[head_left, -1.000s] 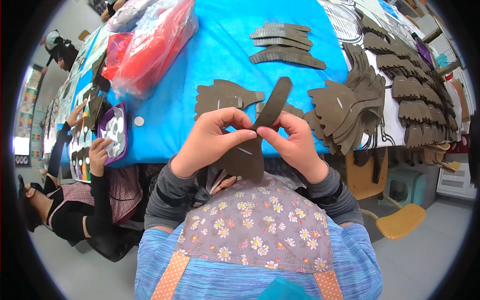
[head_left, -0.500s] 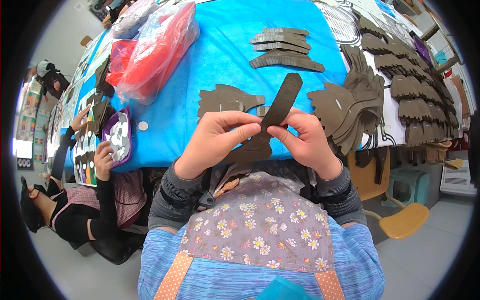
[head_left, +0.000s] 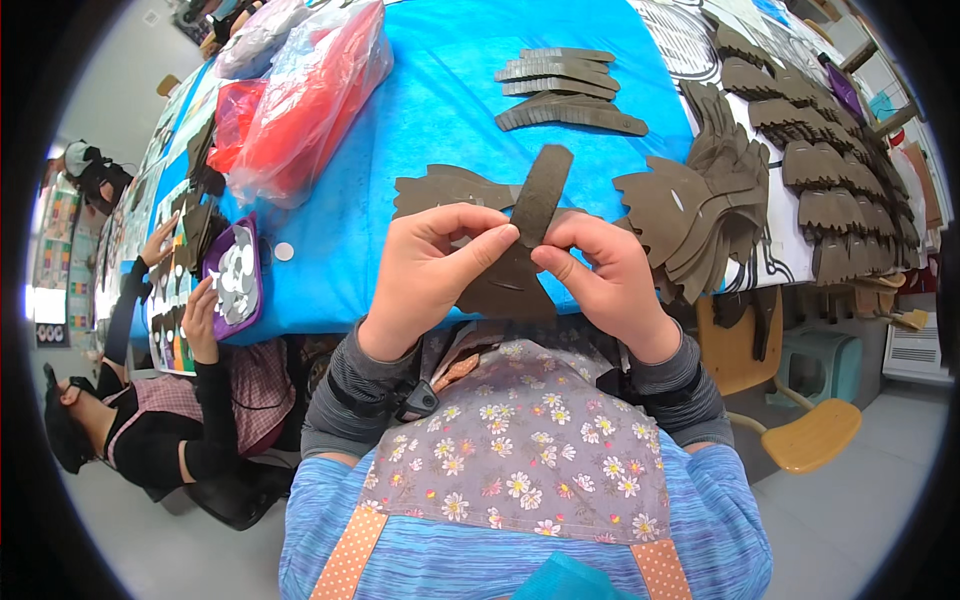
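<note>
My left hand and right hand pinching a brown strip, its lower end hidden, blue table, grey floor beyond.

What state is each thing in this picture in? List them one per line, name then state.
Left hand: gripping the dark strip.
Right hand: pinching the same strip.
Dark strip: held upright, lower end against a flat dark piece.
Winged dark pieces: fanned in a pile on the table.
Curved strips: lying flat in a row.
Clear bag: lying on its side, holding red material.
Purple tray: open, holding pale discs.
</note>
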`<control>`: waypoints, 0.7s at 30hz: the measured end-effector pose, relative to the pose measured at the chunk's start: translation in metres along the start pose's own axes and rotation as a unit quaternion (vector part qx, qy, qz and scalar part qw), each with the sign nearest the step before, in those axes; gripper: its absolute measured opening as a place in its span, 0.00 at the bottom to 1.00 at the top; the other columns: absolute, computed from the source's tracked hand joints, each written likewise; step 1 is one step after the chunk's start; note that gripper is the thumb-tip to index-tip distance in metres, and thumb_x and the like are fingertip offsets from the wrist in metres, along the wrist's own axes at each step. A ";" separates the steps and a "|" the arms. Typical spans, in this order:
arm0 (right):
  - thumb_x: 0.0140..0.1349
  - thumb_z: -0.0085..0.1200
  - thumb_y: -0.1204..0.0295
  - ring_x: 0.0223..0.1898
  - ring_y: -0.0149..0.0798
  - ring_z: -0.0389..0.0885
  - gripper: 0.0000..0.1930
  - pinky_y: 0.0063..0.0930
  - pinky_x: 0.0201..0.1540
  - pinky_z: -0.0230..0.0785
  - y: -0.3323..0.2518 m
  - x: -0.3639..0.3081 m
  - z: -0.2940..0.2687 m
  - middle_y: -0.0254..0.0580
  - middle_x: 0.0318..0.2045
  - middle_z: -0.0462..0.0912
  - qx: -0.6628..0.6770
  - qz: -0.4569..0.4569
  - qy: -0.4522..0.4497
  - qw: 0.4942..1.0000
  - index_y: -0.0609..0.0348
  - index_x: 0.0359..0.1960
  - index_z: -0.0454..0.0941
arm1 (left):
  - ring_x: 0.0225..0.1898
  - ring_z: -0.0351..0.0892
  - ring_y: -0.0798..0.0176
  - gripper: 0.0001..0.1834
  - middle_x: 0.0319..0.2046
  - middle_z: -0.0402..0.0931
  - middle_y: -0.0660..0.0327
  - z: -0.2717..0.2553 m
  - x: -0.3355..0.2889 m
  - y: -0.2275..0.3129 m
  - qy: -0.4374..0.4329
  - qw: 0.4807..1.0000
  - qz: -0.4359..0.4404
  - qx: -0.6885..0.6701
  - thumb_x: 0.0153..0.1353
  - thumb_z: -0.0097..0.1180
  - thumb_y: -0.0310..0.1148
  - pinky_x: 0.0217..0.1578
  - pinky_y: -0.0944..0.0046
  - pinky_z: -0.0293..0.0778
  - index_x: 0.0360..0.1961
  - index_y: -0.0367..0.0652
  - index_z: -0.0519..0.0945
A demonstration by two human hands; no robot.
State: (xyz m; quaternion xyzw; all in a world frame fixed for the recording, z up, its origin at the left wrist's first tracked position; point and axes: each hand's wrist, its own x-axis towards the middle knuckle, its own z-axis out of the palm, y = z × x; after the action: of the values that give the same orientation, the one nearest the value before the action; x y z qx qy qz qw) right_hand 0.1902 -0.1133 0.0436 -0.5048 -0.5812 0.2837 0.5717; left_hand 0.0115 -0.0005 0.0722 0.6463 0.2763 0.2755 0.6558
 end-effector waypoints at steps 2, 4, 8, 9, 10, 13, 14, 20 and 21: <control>0.65 0.62 0.75 0.33 0.36 0.78 0.05 0.31 0.36 0.69 0.000 0.000 0.001 0.42 0.31 0.82 -0.027 -0.025 0.007 0.999 0.64 0.37 0.80 | 0.34 0.80 0.76 0.08 0.31 0.84 0.64 -0.007 0.002 -0.002 -0.024 0.999 -0.028 -0.017 0.63 0.67 0.27 0.32 0.75 0.74 0.41 0.33 0.86; 0.64 0.61 0.77 0.33 0.40 0.78 0.04 0.31 0.37 0.70 0.001 -0.001 0.001 0.44 0.32 0.81 -0.004 -0.028 -0.009 1.000 0.65 0.36 0.79 | 0.35 0.81 0.75 0.08 0.32 0.84 0.64 -0.011 0.002 -0.003 -0.049 0.997 -0.057 -0.033 0.62 0.67 0.27 0.32 0.74 0.75 0.41 0.33 0.86; 0.64 0.61 0.78 0.34 0.40 0.78 0.04 0.32 0.38 0.70 0.002 0.001 0.004 0.44 0.33 0.81 -0.017 -0.035 -0.025 0.999 0.65 0.37 0.79 | 0.35 0.83 0.71 0.10 0.35 0.85 0.60 -0.007 -0.002 0.005 -0.138 0.980 -0.084 -0.118 0.62 0.68 0.27 0.37 0.69 0.82 0.42 0.33 0.86; 0.64 0.60 0.78 0.35 0.41 0.79 0.04 0.32 0.39 0.70 0.002 0.001 0.003 0.44 0.33 0.81 -0.006 -0.023 -0.009 1.000 0.65 0.37 0.79 | 0.36 0.83 0.71 0.11 0.36 0.85 0.60 -0.004 -0.003 0.010 -0.099 0.988 -0.085 -0.081 0.62 0.68 0.28 0.37 0.69 0.82 0.43 0.33 0.86; 0.64 0.60 0.78 0.35 0.41 0.79 0.04 0.33 0.39 0.70 0.002 0.001 0.003 0.45 0.33 0.81 0.005 -0.010 0.006 1.000 0.64 0.38 0.79 | 0.36 0.83 0.71 0.12 0.36 0.85 0.59 -0.002 -0.003 0.013 -0.059 0.994 -0.085 -0.044 0.63 0.68 0.28 0.37 0.69 0.81 0.44 0.33 0.86; 0.64 0.60 0.79 0.36 0.42 0.79 0.04 0.33 0.40 0.71 0.001 -0.002 0.000 0.45 0.33 0.81 -0.024 -0.025 -0.002 0.999 0.65 0.38 0.79 | 0.36 0.83 0.71 0.12 0.36 0.86 0.60 -0.006 0.000 0.012 -0.080 0.993 -0.087 -0.011 0.63 0.68 0.29 0.35 0.71 0.80 0.44 0.33 0.87; 0.64 0.60 0.79 0.36 0.42 0.79 0.04 0.33 0.40 0.71 0.001 -0.002 0.000 0.45 0.33 0.81 -0.024 -0.023 -0.002 0.999 0.65 0.38 0.79 | 0.36 0.83 0.71 0.12 0.36 0.86 0.60 -0.008 0.000 0.011 -0.080 0.993 -0.089 -0.012 0.63 0.68 0.29 0.35 0.71 0.80 0.44 0.33 0.87; 0.64 0.61 0.77 0.35 0.41 0.79 0.05 0.33 0.39 0.71 0.001 -0.002 0.000 0.45 0.33 0.81 -0.028 -0.032 -0.018 0.999 0.65 0.36 0.78 | 0.34 0.82 0.74 0.10 0.32 0.85 0.63 -0.006 0.000 0.007 -0.097 0.991 -0.088 -0.037 0.63 0.67 0.29 0.32 0.74 0.78 0.40 0.32 0.88; 0.63 0.62 0.76 0.34 0.40 0.79 0.06 0.32 0.38 0.71 0.000 -0.004 0.000 0.44 0.31 0.81 -0.013 -0.024 -0.014 1.000 0.65 0.34 0.78 | 0.34 0.82 0.74 0.09 0.32 0.85 0.63 -0.005 0.000 0.006 -0.072 0.995 -0.071 -0.001 0.62 0.67 0.28 0.32 0.74 0.78 0.39 0.32 0.87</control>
State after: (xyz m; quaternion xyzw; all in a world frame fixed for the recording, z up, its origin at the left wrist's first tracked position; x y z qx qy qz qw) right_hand 0.1898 -0.1171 0.0420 -0.4939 -0.6048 0.2695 0.5636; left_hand 0.0082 0.0030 0.0779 0.6421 0.2737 0.1814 0.6927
